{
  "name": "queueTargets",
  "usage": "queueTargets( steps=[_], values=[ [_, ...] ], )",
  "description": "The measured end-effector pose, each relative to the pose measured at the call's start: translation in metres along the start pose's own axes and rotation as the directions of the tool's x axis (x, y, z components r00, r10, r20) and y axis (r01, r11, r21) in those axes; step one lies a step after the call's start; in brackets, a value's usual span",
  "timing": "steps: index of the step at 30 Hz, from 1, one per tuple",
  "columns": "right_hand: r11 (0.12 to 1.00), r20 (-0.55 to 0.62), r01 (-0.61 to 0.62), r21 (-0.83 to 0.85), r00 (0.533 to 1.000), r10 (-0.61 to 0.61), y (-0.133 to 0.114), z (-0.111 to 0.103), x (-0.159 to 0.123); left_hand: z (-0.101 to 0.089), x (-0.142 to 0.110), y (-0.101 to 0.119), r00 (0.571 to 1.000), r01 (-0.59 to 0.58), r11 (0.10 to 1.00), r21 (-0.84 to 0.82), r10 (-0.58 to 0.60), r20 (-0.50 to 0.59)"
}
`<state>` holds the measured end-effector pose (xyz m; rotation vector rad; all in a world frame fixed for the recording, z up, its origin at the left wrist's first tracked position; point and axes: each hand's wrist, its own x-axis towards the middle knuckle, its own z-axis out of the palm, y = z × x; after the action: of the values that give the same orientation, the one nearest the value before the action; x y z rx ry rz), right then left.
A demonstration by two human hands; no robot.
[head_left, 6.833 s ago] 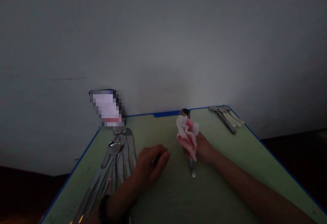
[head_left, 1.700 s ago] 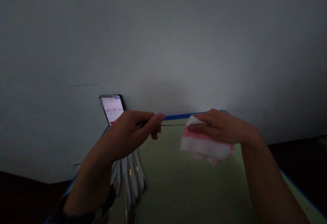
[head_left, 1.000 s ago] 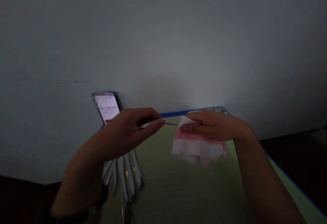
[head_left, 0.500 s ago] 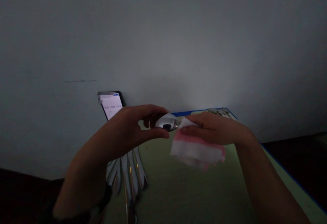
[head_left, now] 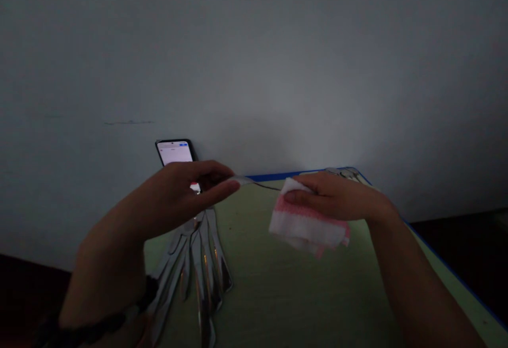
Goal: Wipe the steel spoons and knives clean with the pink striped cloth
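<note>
Between my two hands stretches a shiny metal spoon (head_left: pixel 248 180), seen nearly edge-on. My left hand (head_left: pixel 198 184) pinches its left end between thumb and fingers, which partly hide it. Its thin right part runs into a white and pink cloth (head_left: pixel 307 226), where the far end is hidden. My right hand (head_left: pixel 325 194) is closed on the cloth, the thumb pressing on top. Below my left hand, several metal knives (head_left: pixel 206 279) and other cutlery lie fanned out on the pale green tabletop (head_left: pixel 286 295).
A phone (head_left: pixel 175 152) with a lit screen leans against the grey wall (head_left: pixel 254 62) behind my left hand. More cutlery (head_left: pixel 343 172) lies at the table's back right corner, behind my right hand. A blue edge (head_left: pixel 273 176) borders the table.
My left hand has moved left and slightly away from the cloth. The spoon has turned from showing its rounded bowl to nearly edge-on. My right hand keeps its hold on the cloth.
</note>
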<state>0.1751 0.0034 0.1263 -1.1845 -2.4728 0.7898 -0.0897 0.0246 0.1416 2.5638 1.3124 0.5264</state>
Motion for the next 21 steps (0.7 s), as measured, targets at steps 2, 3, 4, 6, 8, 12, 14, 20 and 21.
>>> queueTargets(
  steps=[2,3,4,6,8,12,14,20,21],
  values=[
    [1.000,-0.003,0.007,0.011,1.000,-0.007,0.000,0.000,0.000,0.000,0.000,0.001,1.000,0.001,1.000,-0.002,-0.001,-0.016],
    [1.000,-0.005,0.018,0.015,1.000,-0.018,-0.001,0.001,0.000,0.001,0.001,0.004,1.000,0.000,1.000,-0.015,0.000,-0.005],
    [0.999,-0.002,0.029,0.015,1.000,-0.029,-0.002,0.001,0.001,0.002,0.002,0.008,1.000,-0.002,0.999,-0.034,0.002,0.014],
    [0.999,0.009,0.044,0.000,0.999,-0.044,-0.003,0.003,0.002,0.007,0.004,0.018,0.998,-0.001,0.998,-0.068,0.005,0.062],
    [0.999,0.025,0.045,-0.026,0.999,-0.045,-0.005,0.005,0.004,0.011,0.007,0.028,0.994,-0.001,0.997,-0.083,0.010,0.107],
    [0.996,0.052,0.050,-0.080,0.998,-0.046,-0.006,0.008,0.008,0.018,0.009,0.038,0.976,-0.019,0.995,-0.100,0.040,0.213],
    [0.993,0.061,0.063,-0.097,0.997,-0.057,-0.006,0.008,0.008,0.018,0.009,0.039,0.966,-0.023,0.994,-0.110,0.050,0.253],
    [1.000,0.112,-0.002,-0.024,0.994,0.004,0.000,0.000,0.001,0.012,0.003,0.011,0.976,0.024,0.971,-0.239,0.029,0.217],
    [1.000,0.100,-0.021,-0.019,0.995,0.023,0.002,-0.003,-0.001,0.011,0.001,0.002,0.983,0.031,0.966,-0.258,0.017,0.183]
  ],
)
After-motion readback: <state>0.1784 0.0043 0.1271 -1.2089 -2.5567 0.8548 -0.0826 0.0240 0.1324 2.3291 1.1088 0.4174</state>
